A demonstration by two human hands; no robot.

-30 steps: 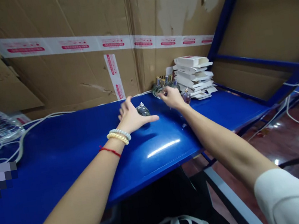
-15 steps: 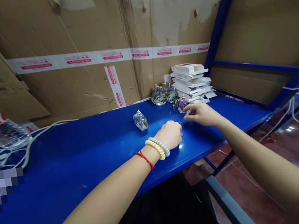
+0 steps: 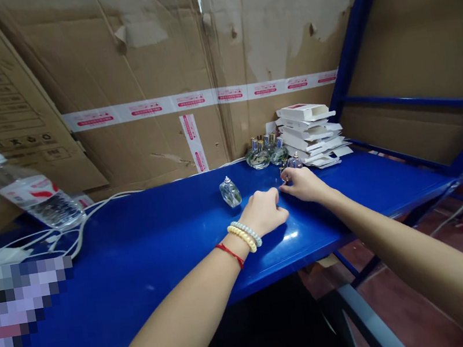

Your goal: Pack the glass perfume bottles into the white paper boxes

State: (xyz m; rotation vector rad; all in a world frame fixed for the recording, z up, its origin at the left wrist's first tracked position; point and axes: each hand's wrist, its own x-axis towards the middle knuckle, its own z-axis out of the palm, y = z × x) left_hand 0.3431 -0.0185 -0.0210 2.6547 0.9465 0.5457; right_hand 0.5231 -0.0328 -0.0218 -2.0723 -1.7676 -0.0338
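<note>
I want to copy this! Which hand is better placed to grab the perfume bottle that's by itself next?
Probably the left hand, if it's free: it's close to the clear perfume bottle, while the right hand is farther away, near the pinkish perfume bottle.

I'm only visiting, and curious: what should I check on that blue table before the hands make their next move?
1. Clear bottle standing on the blue table, nozzle up: ok.
2. Left hand free of objects: cannot tell; its curled fingers hide the underside.
3. Right hand firmly holding something: cannot tell; the fingertips are too small and partly hidden.
4. Purplish bottle in full view: not ok; the right hand covers its lower part.
5. White boxes squarely stacked: not ok; edges jut out unevenly.
6. Water bottle capped: ok.
</note>
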